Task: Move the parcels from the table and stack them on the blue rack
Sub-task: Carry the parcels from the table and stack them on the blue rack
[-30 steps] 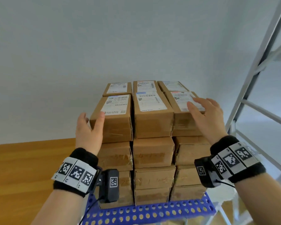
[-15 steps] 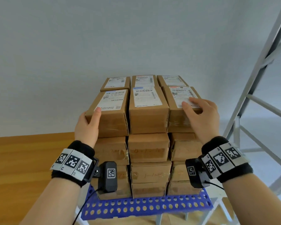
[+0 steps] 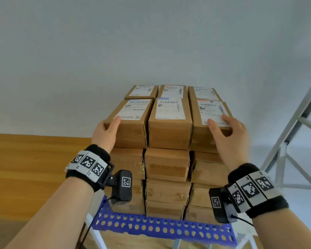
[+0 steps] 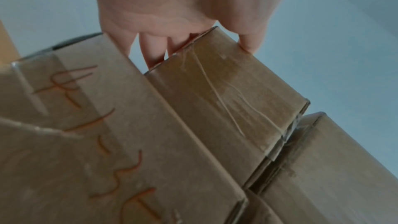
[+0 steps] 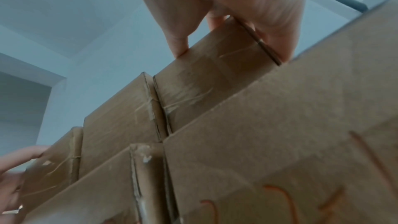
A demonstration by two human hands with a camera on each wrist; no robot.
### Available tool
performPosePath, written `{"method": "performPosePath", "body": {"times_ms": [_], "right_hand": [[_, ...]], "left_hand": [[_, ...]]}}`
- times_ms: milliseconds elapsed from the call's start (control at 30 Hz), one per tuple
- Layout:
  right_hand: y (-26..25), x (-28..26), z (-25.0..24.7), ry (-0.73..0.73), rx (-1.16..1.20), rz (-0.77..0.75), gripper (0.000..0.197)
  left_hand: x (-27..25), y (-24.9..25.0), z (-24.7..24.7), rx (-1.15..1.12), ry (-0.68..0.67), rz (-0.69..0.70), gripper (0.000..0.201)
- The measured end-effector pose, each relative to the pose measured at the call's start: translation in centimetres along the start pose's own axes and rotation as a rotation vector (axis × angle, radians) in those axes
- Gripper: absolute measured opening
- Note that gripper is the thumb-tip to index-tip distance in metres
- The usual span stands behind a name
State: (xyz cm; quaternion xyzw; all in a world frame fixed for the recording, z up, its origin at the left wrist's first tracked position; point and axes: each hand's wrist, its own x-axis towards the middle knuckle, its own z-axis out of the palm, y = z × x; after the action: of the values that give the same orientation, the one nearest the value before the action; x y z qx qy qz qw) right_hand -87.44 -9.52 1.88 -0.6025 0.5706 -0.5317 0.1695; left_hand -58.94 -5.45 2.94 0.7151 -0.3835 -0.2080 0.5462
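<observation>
Brown cardboard parcels with white labels stand several layers high on the blue perforated rack [image 3: 162, 229]. My left hand [image 3: 108, 126] presses the front left top parcel [image 3: 133, 121] at its outer corner, thumb on top and straight fingers along the left side; the left wrist view shows the left hand [image 4: 193, 23] on that parcel [image 4: 226, 91]. My right hand [image 3: 221, 124] presses the front right top parcel [image 3: 210, 108], thumb on the label and fingers over the right edge. In the right wrist view the right hand [image 5: 226, 14] sits on that parcel [image 5: 215, 77]. A middle parcel [image 3: 170, 126] lies between them.
A grey metal frame [image 3: 298, 123] with slanted bars stands close on the right of the rack. A wooden surface [image 3: 34, 168] runs along the left, behind my left arm. A plain pale wall rises behind the stack.
Both hands have closed in on the outer corners of the top front row. The right hand slid from flat on the label to the right edge; the left thumb went onto the top.
</observation>
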Motion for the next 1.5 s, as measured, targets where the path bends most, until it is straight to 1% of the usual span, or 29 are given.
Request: {"method": "performPosePath", "body": {"times_ms": [100, 200, 400, 733, 867, 1000, 1067, 1133, 1167, 1233, 1300, 1367, 1433, 1500], "right_hand": [[-0.2, -0.1, -0.6, -0.045, -0.004, 0.025, 0.062], [-0.3, 0.0, -0.9, -0.074, -0.026, 0.016, 0.064], [-0.7, 0.2, -1.7, -0.143, -0.108, 0.028, 0.067], [-1.2, -0.2, -2.1, -0.157, -0.112, 0.056, 0.065], [-1.1, 0.1, -2.3, -0.174, -0.119, 0.053, 0.065], [-1.1, 0.4, -2.6, -0.199, -0.159, 0.032, 0.066], [-1.1, 0.5, -2.6, -0.23, -0.175, 0.031, 0.068], [-1.0, 0.4, -2.7, -0.265, -0.165, 0.027, 0.077], [-0.9, 0.2, -2.8, -0.272, -0.145, 0.022, 0.083], [-0.6, -0.4, -3.2, -0.241, -0.098, 0.013, 0.093], [0.3, -1.5, -3.9, -0.188, -0.071, 0.063, 0.103], [1.8, -2.6, -4.5, -0.185, -0.055, 0.143, 0.108], [3.5, -3.8, -4.6, -0.242, -0.046, 0.207, 0.106], [4.8, -4.8, -4.3, -0.298, -0.008, 0.248, 0.094]], "left_hand": [[-0.1, 0.2, -0.2, 0.007, -0.017, -0.008, 0.054], [-0.1, 0.3, -0.5, 0.034, -0.046, -0.004, 0.055], [0.9, -0.1, -0.9, 0.076, -0.131, 0.01, 0.06], [1.4, -0.5, -1.2, 0.101, -0.179, 0.02, 0.059], [1.1, -0.1, -1.2, 0.078, -0.173, -0.015, 0.061], [0.8, 0.4, -1.7, 0.07, -0.199, -0.039, 0.066], [0.7, 0.4, -2.0, 0.076, -0.212, -0.031, 0.068], [0.4, 0.4, -2.4, 0.088, -0.231, -0.007, 0.07], [0.2, 0.4, -2.6, 0.088, -0.233, 0.0, 0.073], [-0.3, -0.1, -3.1, 0.076, -0.213, -0.006, 0.086], [-0.8, -1.2, -3.6, 0.096, -0.188, -0.035, 0.096], [-1.6, -2.8, -3.8, 0.145, -0.189, -0.058, 0.096], [-2.4, -4.5, -3.8, 0.152, -0.204, -0.075, 0.091], [-2.9, -5.8, -3.4, 0.146, -0.224, -0.08, 0.081]]}}
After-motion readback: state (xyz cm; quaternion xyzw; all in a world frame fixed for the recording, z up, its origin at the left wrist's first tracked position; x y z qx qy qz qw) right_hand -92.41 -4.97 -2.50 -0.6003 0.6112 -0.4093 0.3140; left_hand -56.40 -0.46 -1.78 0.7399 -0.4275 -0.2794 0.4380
